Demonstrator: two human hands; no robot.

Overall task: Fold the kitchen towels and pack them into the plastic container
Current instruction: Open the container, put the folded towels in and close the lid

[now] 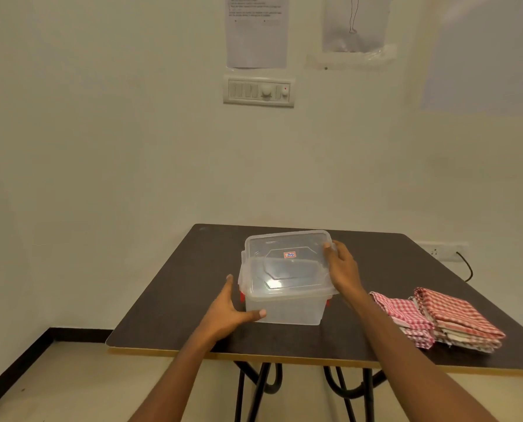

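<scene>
**Container lid: both hands on**

Clear rectangular plastic container point(284, 312) sits mid-table on the dark brown table point(169, 300). My left hand point(226, 312) braces its front-left corner, thumb and fingers spread and straight. My right hand point(342, 269) curls its fingers over the right edge of the clear plastic lid point(287, 269). The lid is possibly lifted; unclear. Red-and-white checked kitchen towels point(455, 318) lie folded to the container's right, apart from it.

Both bare arms reach forward from the bottom edge. The left hand point(228, 312) is spread, with its fingers straight up against the left side of the box point(287, 312) and its thumb flat along the front. The right hand point(344, 269), wrist bent inward, grips the right edge of the lid point(287, 266), thumb on top.
</scene>
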